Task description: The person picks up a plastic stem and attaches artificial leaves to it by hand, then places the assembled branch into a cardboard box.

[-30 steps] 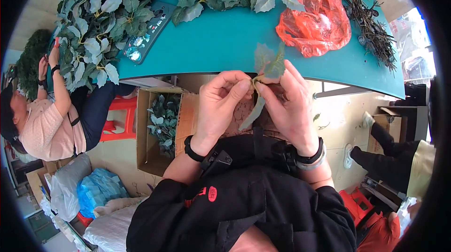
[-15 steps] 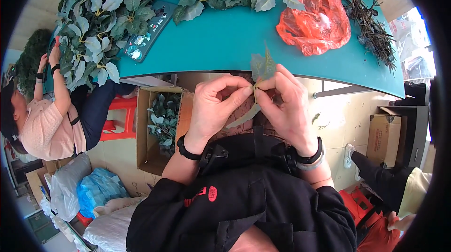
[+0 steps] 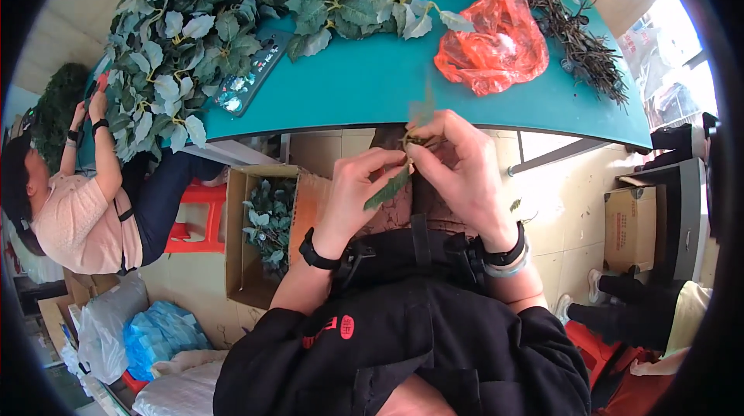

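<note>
Just off the near edge of the table, both hands meet over my lap on a small artificial leaf sprig (image 3: 387,190). My left hand (image 3: 353,195) pinches it between thumb and fingertips, with a dark green leaf hanging below. The fingers of my right hand (image 3: 465,176) are closed on the sprig's stem at the upper end, where another leaf is smeared by motion. Bands circle both wrists. Heaped along the back and left of the table are green artificial leaf branches (image 3: 341,9).
On the green table (image 3: 349,91) lie a crumpled red plastic bag (image 3: 496,48), a dark phone-like slab (image 3: 252,71) and brown twiggy stems (image 3: 573,29). A cardboard box (image 3: 236,261) of leaves stands below left. One person sits at left; another's legs show at right.
My right hand has turned and shifted slightly left. The sprig has swung: its lower leaf now shows dark green, and its upper leaf is blurred. The view has shifted a little.
</note>
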A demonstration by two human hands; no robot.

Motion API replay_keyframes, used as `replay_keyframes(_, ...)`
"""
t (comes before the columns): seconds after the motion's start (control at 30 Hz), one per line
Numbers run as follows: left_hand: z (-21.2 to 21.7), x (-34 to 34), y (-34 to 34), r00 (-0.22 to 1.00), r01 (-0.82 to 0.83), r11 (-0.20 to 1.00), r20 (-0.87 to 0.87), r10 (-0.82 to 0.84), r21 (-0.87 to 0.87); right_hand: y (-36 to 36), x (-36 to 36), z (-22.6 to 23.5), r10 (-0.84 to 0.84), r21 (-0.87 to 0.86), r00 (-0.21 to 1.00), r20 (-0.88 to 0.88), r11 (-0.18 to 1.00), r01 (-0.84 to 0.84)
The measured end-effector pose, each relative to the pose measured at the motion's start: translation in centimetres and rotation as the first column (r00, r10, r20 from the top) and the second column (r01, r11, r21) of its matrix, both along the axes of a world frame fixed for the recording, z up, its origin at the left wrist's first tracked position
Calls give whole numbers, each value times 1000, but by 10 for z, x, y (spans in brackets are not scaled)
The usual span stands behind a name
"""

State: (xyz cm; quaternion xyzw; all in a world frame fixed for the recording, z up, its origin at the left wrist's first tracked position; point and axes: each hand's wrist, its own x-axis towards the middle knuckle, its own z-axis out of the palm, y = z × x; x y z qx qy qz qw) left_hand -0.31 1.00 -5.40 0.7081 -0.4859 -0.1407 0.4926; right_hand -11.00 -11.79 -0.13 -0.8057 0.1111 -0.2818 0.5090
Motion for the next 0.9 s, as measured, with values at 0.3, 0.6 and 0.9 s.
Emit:
replay_keyframes(0.3, 22, -16, 34, 553, -12, 969, -808, -200, -248, 21, -24, 19, -39, 201, 998, 50, 979, 28)
replay_keyframes(0.6, 38, -29, 66, 534, 94, 976, -817, -217, -198, 15, -24, 12, -74, 177, 993, 95, 983, 56)
replay_keyframes(0.9, 21, -16, 76, 570, 5, 999, -821, 39, 51, 8, -13, -4, -105, 97, 988, 111, 991, 94)
